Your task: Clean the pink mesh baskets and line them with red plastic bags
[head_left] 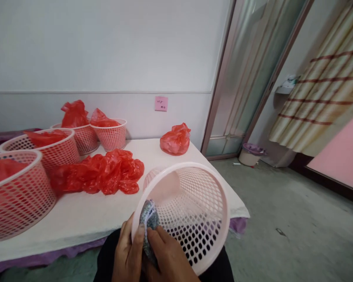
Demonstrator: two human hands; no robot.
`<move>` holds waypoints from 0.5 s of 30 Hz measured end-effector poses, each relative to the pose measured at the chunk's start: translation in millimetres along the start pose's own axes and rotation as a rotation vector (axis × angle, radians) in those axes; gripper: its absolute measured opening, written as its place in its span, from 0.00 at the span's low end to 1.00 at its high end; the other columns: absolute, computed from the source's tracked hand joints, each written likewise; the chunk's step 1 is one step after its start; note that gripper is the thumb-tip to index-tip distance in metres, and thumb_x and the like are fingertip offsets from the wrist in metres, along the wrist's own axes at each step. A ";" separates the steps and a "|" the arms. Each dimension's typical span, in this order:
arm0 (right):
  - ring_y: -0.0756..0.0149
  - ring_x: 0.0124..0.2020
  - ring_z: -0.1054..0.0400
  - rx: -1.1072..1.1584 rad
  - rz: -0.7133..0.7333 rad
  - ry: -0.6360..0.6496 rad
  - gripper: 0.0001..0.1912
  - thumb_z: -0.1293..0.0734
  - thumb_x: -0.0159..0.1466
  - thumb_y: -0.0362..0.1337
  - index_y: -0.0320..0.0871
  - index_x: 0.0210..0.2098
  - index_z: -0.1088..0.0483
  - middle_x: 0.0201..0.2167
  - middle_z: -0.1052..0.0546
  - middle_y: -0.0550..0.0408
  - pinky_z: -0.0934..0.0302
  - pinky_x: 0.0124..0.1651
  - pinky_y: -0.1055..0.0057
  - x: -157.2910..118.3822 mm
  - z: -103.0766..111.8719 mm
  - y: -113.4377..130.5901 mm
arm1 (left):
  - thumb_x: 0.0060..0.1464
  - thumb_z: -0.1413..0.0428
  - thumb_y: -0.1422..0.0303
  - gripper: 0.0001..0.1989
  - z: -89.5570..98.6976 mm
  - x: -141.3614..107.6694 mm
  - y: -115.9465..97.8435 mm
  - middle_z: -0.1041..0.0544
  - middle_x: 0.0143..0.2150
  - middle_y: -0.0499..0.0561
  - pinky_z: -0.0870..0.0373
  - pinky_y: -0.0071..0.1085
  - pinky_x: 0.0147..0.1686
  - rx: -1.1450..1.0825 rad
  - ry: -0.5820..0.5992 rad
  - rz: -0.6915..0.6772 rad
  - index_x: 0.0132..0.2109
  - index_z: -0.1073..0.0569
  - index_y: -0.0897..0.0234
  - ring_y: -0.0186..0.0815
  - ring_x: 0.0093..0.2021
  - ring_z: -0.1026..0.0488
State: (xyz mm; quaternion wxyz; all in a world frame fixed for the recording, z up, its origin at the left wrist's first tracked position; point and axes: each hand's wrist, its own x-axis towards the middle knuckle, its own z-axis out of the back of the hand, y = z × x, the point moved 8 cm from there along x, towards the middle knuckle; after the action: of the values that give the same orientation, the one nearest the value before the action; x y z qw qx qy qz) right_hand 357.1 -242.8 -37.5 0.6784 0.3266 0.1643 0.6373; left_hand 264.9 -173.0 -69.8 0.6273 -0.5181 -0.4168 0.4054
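Here the blue-grey cloth (151, 218) lies lengthwise along the left inner side of the tilted pink mesh basket (198, 194), between both hands: the right hand (169, 250) pinches it, while the left hand (128, 248) clasps the rim from outside, thumb beside the cloth.

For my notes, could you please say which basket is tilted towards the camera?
The pale basket held in the left grip; the other baskets stand upright, with red plastic inside.
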 end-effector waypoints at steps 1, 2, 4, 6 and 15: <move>0.60 0.40 0.28 -0.026 0.034 0.027 0.20 0.35 0.56 0.33 0.45 0.49 0.32 0.43 0.25 0.49 0.33 0.42 0.67 0.5 -6.6 -2.3 | 0.59 0.49 0.53 0.26 3.0 2.8 -1.1 0.29 0.60 0.56 0.39 0.43 0.62 0.020 0.007 -0.025 0.59 0.32 0.60 0.47 0.62 0.34; 0.59 0.39 0.28 -0.085 0.059 0.050 0.18 0.35 0.58 0.34 0.45 0.48 0.31 0.42 0.25 0.48 0.32 0.41 0.66 0.5 -13.2 -7.6 | 0.60 0.50 0.53 0.25 5.2 6.1 -3.0 0.28 0.58 0.55 0.37 0.43 0.60 0.045 0.016 -0.051 0.59 0.32 0.60 0.46 0.60 0.33; 0.56 0.37 0.27 -0.272 0.075 0.088 0.13 0.34 0.59 0.34 0.44 0.45 0.29 0.40 0.24 0.46 0.31 0.39 0.63 0.1 -24.0 -25.6 | 0.62 0.52 0.54 0.23 8.0 11.7 -7.9 0.26 0.55 0.55 0.35 0.42 0.58 0.090 0.017 -0.098 0.59 0.32 0.60 0.45 0.58 0.31; 0.51 0.38 0.27 -0.473 0.033 0.126 0.10 0.36 0.59 0.30 0.42 0.39 0.27 0.38 0.23 0.43 0.31 0.39 0.58 0.8 -28.8 -51.4 | 0.62 0.52 0.55 0.23 7.5 13.5 -13.2 0.26 0.54 0.55 0.35 0.42 0.57 0.125 0.016 -0.145 0.58 0.31 0.60 0.45 0.57 0.30; 0.60 0.39 0.28 0.294 -0.237 -0.258 0.13 0.41 0.60 0.28 0.42 0.41 0.29 0.38 0.22 0.50 0.33 0.45 0.63 37.7 3.3 -90.8 | 0.62 0.53 0.56 0.22 -6.6 3.0 -17.1 0.27 0.58 0.58 0.38 0.46 0.61 0.195 0.055 -0.191 0.58 0.31 0.62 0.46 0.60 0.32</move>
State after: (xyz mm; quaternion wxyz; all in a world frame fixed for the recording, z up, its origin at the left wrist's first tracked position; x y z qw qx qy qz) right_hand 433.0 -204.6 -87.1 0.7089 0.4791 0.2045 0.4755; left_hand 273.4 -174.6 -53.4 0.7214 -0.4236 -0.4057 0.3681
